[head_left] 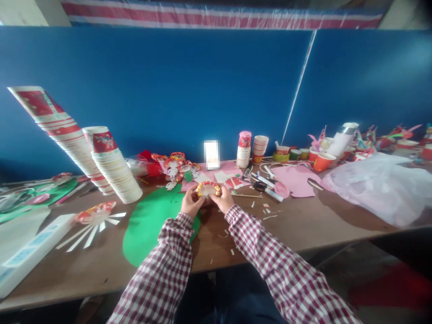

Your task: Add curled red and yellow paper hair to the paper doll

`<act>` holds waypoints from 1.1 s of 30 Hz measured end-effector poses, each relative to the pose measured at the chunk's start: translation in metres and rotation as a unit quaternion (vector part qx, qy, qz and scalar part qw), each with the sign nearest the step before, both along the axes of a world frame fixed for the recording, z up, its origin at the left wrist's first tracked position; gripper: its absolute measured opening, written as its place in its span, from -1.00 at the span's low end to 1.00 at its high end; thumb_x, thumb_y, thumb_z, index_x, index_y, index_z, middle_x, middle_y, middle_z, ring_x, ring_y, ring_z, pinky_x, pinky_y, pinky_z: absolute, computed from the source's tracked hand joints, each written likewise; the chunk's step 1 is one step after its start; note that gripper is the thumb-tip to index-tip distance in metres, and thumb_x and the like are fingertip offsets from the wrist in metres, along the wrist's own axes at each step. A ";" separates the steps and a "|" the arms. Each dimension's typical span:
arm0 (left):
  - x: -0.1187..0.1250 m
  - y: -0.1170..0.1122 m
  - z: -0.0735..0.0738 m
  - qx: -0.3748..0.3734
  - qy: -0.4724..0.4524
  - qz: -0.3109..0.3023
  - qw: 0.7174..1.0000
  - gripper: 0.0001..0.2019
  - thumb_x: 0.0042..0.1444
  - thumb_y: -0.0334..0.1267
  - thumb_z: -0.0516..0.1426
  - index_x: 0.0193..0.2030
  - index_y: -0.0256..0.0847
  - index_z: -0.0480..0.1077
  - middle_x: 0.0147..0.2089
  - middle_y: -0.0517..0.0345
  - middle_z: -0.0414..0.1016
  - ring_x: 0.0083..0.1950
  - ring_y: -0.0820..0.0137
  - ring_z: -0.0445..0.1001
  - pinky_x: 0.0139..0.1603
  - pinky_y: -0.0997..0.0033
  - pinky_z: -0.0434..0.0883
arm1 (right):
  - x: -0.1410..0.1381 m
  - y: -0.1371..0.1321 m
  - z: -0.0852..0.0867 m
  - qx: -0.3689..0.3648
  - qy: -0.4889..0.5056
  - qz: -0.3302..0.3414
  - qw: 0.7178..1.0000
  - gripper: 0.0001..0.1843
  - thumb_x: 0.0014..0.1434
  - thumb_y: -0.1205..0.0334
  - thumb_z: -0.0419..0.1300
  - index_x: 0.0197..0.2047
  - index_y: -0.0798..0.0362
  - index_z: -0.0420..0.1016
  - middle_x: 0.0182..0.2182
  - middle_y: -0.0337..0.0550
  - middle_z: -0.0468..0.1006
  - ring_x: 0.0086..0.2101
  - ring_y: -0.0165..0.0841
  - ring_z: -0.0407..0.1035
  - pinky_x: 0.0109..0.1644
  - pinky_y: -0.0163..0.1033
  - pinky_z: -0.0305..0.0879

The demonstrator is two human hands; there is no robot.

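My left hand [191,203] and my right hand [223,200] both grip a small round paper-cup piece [208,189] with a red and yellow patterned rim, held just above the brown table [303,225]. The left fingers pinch its left edge, the right fingers its right edge. Both arms wear red checked sleeves. A green paper circle [148,225] lies under my left wrist.
Two tall leaning stacks of paper cups [111,166] stand at the left. A cut cup with splayed white strips [94,220] lies nearby. Pink paper [297,180], scissors [259,184], pens and more cups [259,146] sit behind. A white plastic bag [378,189] covers the right.
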State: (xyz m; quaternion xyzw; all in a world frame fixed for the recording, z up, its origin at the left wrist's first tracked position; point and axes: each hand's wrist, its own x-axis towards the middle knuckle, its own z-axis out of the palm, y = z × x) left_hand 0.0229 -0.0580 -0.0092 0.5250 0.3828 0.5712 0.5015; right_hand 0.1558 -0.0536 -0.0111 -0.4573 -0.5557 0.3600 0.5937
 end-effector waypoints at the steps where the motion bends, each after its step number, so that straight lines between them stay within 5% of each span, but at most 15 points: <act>1: 0.000 -0.001 0.001 -0.004 0.003 0.003 1.000 -0.39 -0.25 -0.26 0.25 -0.01 -0.30 0.15 -0.23 0.03 0.45 -0.26 0.37 0.46 -0.23 0.33 0.42 | 0.000 0.000 0.000 0.000 -0.002 -0.001 1.000 -0.59 -0.22 0.29 0.24 -0.22 0.07 0.30 -0.33 -0.20 0.44 -0.31 -0.36 0.36 -0.19 -0.24 0.30; 33: -0.004 0.006 -0.007 -0.002 0.028 0.029 0.999 -0.43 -0.26 -0.25 0.25 -0.05 -0.29 0.20 -0.30 0.06 0.46 -0.31 0.36 0.48 -0.28 0.35 0.44 | -0.002 -0.001 -0.002 0.017 -0.016 0.019 1.000 -0.57 -0.19 0.26 0.23 -0.17 0.06 0.29 -0.32 -0.18 0.47 -0.31 -0.35 0.39 -0.21 -0.22 0.34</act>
